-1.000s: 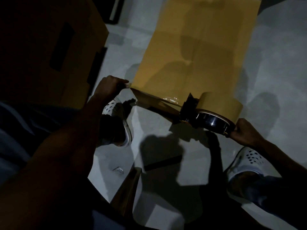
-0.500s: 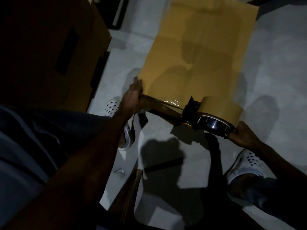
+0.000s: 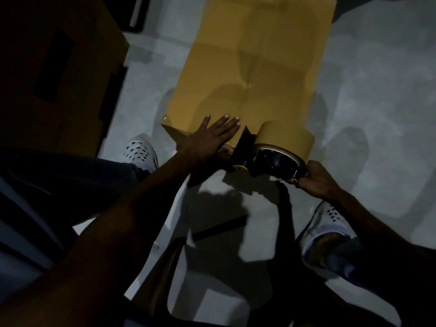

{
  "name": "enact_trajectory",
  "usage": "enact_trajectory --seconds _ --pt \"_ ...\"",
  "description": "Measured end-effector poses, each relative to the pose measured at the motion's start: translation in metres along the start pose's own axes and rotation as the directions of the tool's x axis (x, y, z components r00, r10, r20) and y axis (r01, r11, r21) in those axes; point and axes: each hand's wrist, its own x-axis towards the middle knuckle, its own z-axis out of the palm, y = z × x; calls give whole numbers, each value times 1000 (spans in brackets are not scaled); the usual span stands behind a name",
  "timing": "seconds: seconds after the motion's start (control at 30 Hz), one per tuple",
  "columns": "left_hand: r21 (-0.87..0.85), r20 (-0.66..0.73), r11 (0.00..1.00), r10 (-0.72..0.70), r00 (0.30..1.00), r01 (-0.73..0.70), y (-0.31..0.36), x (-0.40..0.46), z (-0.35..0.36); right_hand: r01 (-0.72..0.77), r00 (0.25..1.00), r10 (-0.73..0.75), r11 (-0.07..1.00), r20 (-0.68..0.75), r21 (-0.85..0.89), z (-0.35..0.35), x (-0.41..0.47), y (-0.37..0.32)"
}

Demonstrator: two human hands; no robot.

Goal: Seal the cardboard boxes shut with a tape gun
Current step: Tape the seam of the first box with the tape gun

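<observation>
- On the near part of the floor [image 3: 377, 95], dark cardboard scraps lie between two white perforated shoes, mostly in shadow.
- Just beyond them, the right hand [image 3: 315, 179] is curled round the rear handle of the tape gun [image 3: 271, 154]. The gun sits at the near edge of the cardboard box [image 3: 254, 67], toward its near right corner, roll upward, black blade guard facing left.
- The left hand [image 3: 212, 135] lies flat, fingers straight and slightly spread, palm pressed on the box top at the near edge, just left of the gun. It grips nothing. A glossy strip of tape appears to run under it toward the near left corner; shadow hides the detail.
- The box's long axis runs away from the person, and a faint centre line follows it.
- Judgement: the next move depends on the gun standing right of the pressing hand, along the near edge; the right hand is nearer to it and controls the cut or pull.
- At the far left, a second large box [image 3: 59, 74] stands in deep shadow.
</observation>
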Motion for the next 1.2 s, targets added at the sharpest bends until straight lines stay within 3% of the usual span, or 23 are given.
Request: enact_trajectory --seconds 0.23,0.5,0.67,0.87,1.2 --pt "-4 -42 1000 -9 999 9 3 -4 3 79 997 -80 993 -15 -86 -11 -5 2" --pt "-29 -37 999 -33 999 32 1 1 9 -117 992 116 993 -58 -8 -54 -37 61" --pt "-53 17 991 -121 993 122 27 9 5 -98 994 97 995 -55 -28 -51 -32 78" --pt "27 -5 1000 0 1000 0 65 44 4 -91 996 91 996 -19 -2 -51 -29 78" --pt "67 -34 996 64 997 -62 37 25 -3 -3 999 3 1000 32 -11 -38 -16 59"
